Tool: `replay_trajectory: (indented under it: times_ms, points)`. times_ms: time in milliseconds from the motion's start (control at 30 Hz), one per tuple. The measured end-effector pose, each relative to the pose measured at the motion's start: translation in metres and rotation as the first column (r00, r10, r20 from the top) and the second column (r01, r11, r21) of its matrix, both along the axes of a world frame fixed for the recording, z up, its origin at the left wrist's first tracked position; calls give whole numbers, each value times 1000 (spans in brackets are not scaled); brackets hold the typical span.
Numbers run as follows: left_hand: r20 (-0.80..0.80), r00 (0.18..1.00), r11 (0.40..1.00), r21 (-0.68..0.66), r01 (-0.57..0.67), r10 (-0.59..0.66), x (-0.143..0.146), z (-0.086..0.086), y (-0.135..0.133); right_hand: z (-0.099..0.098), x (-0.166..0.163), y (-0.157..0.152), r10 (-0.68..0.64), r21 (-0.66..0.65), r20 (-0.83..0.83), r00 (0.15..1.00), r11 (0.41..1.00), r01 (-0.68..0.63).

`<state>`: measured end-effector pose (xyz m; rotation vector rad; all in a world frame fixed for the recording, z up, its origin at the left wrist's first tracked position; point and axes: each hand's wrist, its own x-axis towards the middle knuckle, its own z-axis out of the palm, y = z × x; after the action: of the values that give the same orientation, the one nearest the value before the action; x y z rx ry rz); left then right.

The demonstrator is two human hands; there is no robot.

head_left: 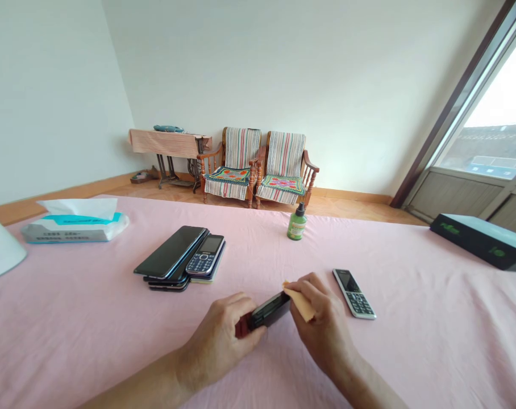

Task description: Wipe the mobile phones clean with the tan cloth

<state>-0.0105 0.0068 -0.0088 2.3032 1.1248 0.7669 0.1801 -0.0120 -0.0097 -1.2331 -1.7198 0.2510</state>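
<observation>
My left hand (224,335) grips one end of a dark mobile phone (271,311), tilted on its edge above the pink tablecloth. A bit of red shows between the thumb and fingers. My right hand (324,315) is closed on a yellow cloth (301,305), pressed against the phone's far end. Just right of that hand lies a silver-edged keypad phone (354,294), face up. To the left, a stack of dark smartphones (171,253) rests beside another keypad phone (206,255), which tops its own small pile.
A green spray bottle (297,222) stands near the table's back edge. Tissues in a pack (77,227) lie at left, beside a white rounded object (0,250). A black box (482,241) sits far right. Beyond the table are two wooden chairs (283,165) and a cloth-covered sewing table (164,143).
</observation>
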Motion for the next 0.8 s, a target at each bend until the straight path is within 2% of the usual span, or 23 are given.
replay_trajectory:
  times_ms: [133,200,267,367,433,500,567,633,733,800]
  points:
    - [38,999,1000,14,27,-28,0,-4,0,0,-28,-17,191,17,5,982,981,-191]
    - [40,999,999,18,35,-36,0,-4,0,2,-31,-18,238,-2,16,971,971,-238]
    - [20,1000,1000,17,23,-24,0,-4,0,3,-23,-13,186,-29,-1,982,982,-186]
    - [-24,1000,1000,11,8,-7,-1,-1,1,4,2,2,-25,-64,-53,998,998,21]
    - [-44,999,1000,18,-3,4,-2,1,2,5,18,12,-158,-124,-75,985,981,148]
    - [-54,998,999,28,-24,25,-3,2,3,6,28,17,-243,-225,-110,964,951,214]
    - [-63,997,999,23,-35,36,-4,2,4,6,32,18,-258,-343,-159,953,920,191]
    - [-70,997,999,5,-34,34,-4,1,5,6,30,18,-220,-436,-228,948,894,103]
    - [-47,999,999,-25,-24,23,-4,0,5,3,25,17,-178,-501,-295,939,865,7]
    - [-24,1000,999,-38,-11,10,-4,0,4,-1,23,17,-170,-510,-229,959,860,31]
